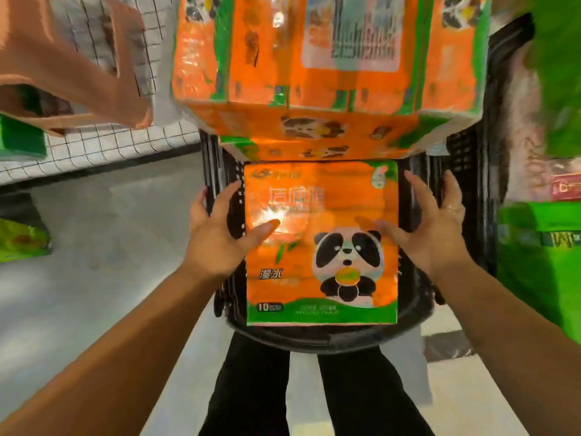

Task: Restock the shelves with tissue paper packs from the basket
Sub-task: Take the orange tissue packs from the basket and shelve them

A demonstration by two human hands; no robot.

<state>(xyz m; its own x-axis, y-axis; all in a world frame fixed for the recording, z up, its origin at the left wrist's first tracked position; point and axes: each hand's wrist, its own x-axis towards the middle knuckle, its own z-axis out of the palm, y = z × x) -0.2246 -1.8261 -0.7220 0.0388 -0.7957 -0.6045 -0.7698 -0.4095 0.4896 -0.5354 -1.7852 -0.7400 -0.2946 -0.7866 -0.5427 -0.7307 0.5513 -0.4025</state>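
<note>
Place: we enter this as a retail shop aisle. Evidence we list:
- a white wire-grid shelf (94, 146) along the left
- identical orange panda-printed tissue packs (314, 130), stacked several deep
- a barcode label (355, 33) on one of them
- a black plastic basket (465, 171) carrying stock
- green packs (540, 247) massed on the right
- a red tag (566, 184), print unreadable
- a grey floor (110, 215)

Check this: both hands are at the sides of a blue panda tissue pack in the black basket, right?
Wrong colour: the head view shows the panda tissue pack is orange, not blue. The rest holds: the left hand and right hand are at its sides, in the black basket.
</note>
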